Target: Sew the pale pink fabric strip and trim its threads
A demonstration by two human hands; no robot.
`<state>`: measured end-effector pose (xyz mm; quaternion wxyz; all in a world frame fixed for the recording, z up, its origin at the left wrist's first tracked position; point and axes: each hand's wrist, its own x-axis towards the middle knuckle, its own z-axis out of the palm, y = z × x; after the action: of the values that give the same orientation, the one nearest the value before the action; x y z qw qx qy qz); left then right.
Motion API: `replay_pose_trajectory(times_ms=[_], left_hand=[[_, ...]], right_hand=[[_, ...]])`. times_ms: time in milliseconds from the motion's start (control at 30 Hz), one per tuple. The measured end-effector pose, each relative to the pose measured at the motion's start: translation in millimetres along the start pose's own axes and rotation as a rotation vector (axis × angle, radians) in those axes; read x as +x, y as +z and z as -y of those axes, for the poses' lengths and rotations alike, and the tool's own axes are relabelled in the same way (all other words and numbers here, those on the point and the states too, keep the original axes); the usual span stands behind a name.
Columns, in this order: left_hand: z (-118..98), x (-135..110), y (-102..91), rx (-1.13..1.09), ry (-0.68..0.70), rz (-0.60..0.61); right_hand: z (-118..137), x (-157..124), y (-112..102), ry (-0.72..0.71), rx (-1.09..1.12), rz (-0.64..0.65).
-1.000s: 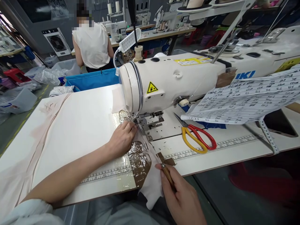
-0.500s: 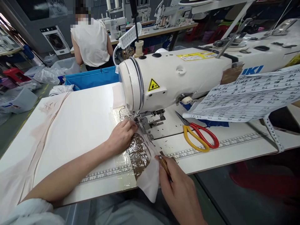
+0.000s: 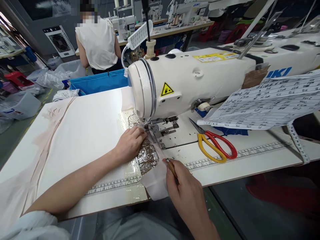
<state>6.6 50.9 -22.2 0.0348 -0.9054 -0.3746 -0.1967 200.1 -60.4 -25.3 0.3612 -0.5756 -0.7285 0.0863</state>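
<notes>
My left hand (image 3: 130, 142) lies flat on a pale fabric piece (image 3: 156, 180), fingertips close to the presser foot (image 3: 153, 128) of a white sewing machine (image 3: 190, 81). My right hand (image 3: 186, 191) grips a thin awl with a wooden handle (image 3: 172, 167); its metal tip points up along the fabric edge toward the needle. The fabric's near end hangs over the table edge. Shiny tape (image 3: 147, 155) covers the table under the fabric.
Red and yellow scissors (image 3: 215, 145) lie right of the needle plate. A printed sheet (image 3: 270, 103) and a tape measure (image 3: 297, 141) drape off the machine arm. Pink fabric (image 3: 37, 150) spreads over the table's left side. A person in a white top (image 3: 97, 43) stands beyond a blue bin (image 3: 100, 83).
My right hand with the awl has moved up toward the machine. The fabric has fed forward, so less of it hangs over the table edge. My left hand stays by the presser foot.
</notes>
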Motion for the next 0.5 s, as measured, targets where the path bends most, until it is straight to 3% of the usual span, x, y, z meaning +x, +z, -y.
replay_pose_trajectory(times_ms=[233, 367, 500], left_hand=[[-6, -2, -4.9, -0.033, 0.034, -0.071], [-10, -2, -6.6, -0.032, 0.095, -0.022], [-10, -1, -6.3, 0.029, 0.049, 0.036]], right_hand=[[2, 9, 6, -0.014, 0.023, 0.005], [2, 11, 6, -0.030, 0.032, 0.002], [2, 15, 6, -0.042, 0.024, 0.014]])
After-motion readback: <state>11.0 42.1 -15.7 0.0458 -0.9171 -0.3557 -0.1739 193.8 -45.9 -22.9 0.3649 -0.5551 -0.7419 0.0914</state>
